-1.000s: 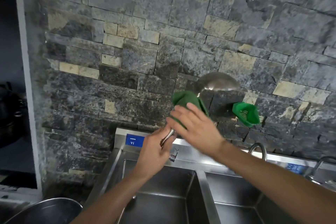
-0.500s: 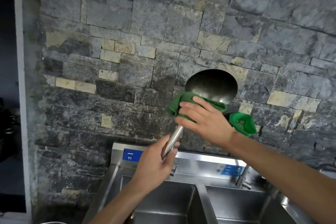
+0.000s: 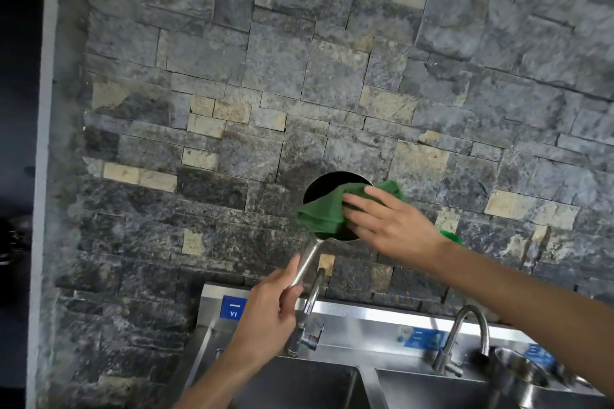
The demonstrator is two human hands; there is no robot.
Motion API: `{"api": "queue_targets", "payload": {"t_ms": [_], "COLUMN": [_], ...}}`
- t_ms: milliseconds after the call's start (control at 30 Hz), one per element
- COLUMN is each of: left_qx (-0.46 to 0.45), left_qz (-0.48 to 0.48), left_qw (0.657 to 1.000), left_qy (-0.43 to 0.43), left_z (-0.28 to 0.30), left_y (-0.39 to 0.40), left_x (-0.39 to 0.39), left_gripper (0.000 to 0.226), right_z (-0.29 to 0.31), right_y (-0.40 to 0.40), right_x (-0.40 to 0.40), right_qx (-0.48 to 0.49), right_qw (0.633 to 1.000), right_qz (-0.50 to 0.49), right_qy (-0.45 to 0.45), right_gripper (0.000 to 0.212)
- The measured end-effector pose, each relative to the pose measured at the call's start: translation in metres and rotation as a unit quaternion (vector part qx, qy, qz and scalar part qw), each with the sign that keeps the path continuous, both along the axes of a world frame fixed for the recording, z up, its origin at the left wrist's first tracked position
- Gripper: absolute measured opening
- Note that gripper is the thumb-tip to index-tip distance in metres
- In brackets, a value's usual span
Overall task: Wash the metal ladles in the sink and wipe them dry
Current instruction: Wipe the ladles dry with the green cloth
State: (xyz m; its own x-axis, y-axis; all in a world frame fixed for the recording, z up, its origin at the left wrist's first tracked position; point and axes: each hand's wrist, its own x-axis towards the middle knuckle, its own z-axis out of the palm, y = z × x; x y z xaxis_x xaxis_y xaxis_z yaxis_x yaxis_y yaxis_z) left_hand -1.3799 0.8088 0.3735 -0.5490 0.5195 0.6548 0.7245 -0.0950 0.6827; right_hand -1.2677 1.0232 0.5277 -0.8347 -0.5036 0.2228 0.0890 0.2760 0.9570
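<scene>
Green cloth [image 3: 324,209] inside ladle [image 3: 327,188] bowl

Place: a working kitchen's wash area
Sink: steel double sink [image 3: 362,319] with blue labels [image 3: 234,307]
Taps: two curved taps [image 3: 466,339]
Wall: rough grey stone wall [image 3: 299,76] behind

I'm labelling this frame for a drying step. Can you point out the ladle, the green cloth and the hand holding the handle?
ladle [image 3: 307,264]: head view, on the bare metal handle below the bowl.
green cloth [image 3: 324,212]: head view, on the folded part left of the fingers.
left hand [image 3: 269,309]: head view, on the back of the hand.
</scene>
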Motion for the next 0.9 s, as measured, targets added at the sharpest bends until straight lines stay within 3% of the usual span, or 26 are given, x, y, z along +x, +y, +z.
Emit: {"api": "queue_targets", "payload": {"t_ms": [100, 233, 367, 467, 600, 700, 767, 900], "left_qx": [-0.013, 0.002, -0.012, -0.027, -0.048, -0.059, -0.068, -0.064], "left_qz": [-0.002, 0.014, 0.019, 0.02, 0.038, 0.039, 0.032, 0.04], "left_qw": [1.0, 0.999, 0.999, 0.999, 0.997, 0.996, 0.995, 0.994], "left_qy": [0.023, 0.03, 0.032, 0.026, 0.038, 0.056, 0.067, 0.076], "left_z": [0.0, 0.003, 0.004, -0.005, -0.014, -0.007, -0.003, -0.002], "left_y": [0.003, 0.016, 0.016, 0.007, 0.004, 0.003, 0.002, 0.001], "left_x": [0.008, 0.018, 0.011, 0.007, 0.004, 0.008, 0.013, 0.009], "left_gripper": [0.054, 0.055, 0.055, 0.058, 0.062, 0.062, 0.062, 0.063], "right_z": [-0.001, -0.026, -0.049, -0.046, -0.03, -0.03, -0.03, -0.029], "right_y": [-0.006, -0.031, -0.036, -0.027, -0.027, -0.025, -0.031, -0.049], "right_x": [0.0, -0.018, -0.032, -0.018, -0.001, 0.002, -0.001, -0.013], "right_qx": [-0.052, -0.222, -0.338, -0.315, -0.251, -0.242, -0.286, -0.319], "right_qw": [0.995, 0.963, 0.935, 0.944, 0.957, 0.952, 0.941, 0.935], "right_qz": [-0.055, -0.107, -0.086, -0.095, -0.149, -0.176, -0.161, -0.15], "right_qy": [0.065, 0.11, 0.059, -0.018, -0.002, 0.059, 0.078, 0.033], "right_gripper": [0.051, 0.079, 0.096, 0.089, 0.066, 0.075, 0.083, 0.099]}}
